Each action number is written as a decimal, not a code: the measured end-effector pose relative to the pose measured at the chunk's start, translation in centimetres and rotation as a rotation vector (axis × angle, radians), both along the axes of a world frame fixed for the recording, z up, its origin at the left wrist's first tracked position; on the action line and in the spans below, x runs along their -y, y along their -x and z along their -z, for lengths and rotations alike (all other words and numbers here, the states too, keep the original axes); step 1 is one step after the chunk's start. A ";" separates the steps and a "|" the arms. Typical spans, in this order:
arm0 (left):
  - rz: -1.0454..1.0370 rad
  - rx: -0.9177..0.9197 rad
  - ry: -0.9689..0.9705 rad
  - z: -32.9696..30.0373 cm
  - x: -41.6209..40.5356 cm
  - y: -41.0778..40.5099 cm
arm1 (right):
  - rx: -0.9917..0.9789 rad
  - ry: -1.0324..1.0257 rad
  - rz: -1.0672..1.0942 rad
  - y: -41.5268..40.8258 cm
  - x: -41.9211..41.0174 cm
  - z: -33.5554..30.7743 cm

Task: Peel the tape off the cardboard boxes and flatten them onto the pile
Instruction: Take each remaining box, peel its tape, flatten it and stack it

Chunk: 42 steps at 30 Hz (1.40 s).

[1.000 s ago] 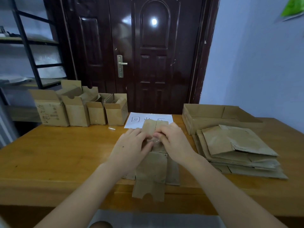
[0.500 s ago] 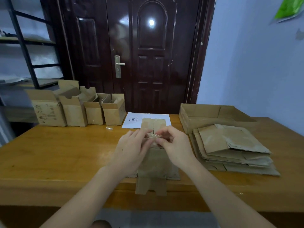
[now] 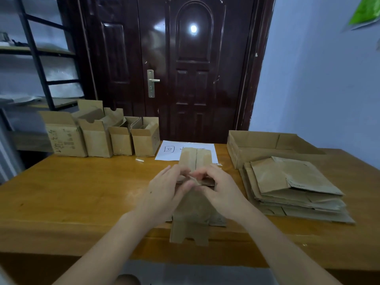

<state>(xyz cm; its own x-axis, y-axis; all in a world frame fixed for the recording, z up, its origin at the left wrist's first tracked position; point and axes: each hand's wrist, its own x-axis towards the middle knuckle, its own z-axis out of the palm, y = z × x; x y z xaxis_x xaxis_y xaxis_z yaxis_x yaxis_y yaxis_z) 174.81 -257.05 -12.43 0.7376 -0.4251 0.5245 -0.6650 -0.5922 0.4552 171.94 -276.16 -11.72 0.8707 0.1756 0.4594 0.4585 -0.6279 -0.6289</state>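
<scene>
Box [image 3: 194,204] lies at the near table [image 3: 82,194] edge, centre, directly under both hands; its near flap overhangs the edge. Left hand [image 3: 164,194] and right hand [image 3: 221,192] meet above the box's middle, fingertips together, pinching a small crumpled strip of tape [image 3: 195,179] between them. The tape is pale and thin; whether its far end is attached to the box cannot be told. Box is brown cardboard, long axis running away from the person, far flaps standing up with a seam between them, near flap notched at its end. A dark gap shows at the box's middle just past the fingers. Pile [image 3: 292,190] of flattened boxes sits well right of the hands, several layers, edges uneven, top sheet folded. Behind the pile, a low open tray [image 3: 257,145]; its contents are not visible from this angle. At the far left of the table, 4 upright boxes [image 3: 102,138] in a row, touching, top flaps open; interiors mostly hidden. The leftmost carries printed marks, unreadable. A white sheet [image 3: 170,153] with handwriting lies behind the held box, partly covered by it. A small clear scrap [image 3: 139,160] lies on the table just left of the sheet.
</scene>
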 end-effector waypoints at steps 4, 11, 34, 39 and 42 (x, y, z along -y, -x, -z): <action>0.015 0.056 -0.140 0.4 -0.7 -0.2 | -0.009 0.005 -0.017 0.2 0.1 0.2; 0.042 0.084 -0.234 1.3 -1.3 -0.3 | -0.023 -0.024 -0.068 0.2 0.3 0.7; 0.061 0.099 -0.254 -0.8 -0.9 -1.0 | 0.446 0.304 -0.051 0.5 0.5 -0.3; 0.155 0.035 -0.076 -4.1 0.6 -2.0 | 0.663 0.355 0.093 -0.8 0.9 -2.0; 0.114 0.025 -0.043 -6.3 1.8 -3.2 | 0.714 0.308 0.157 -1.9 1.9 -3.9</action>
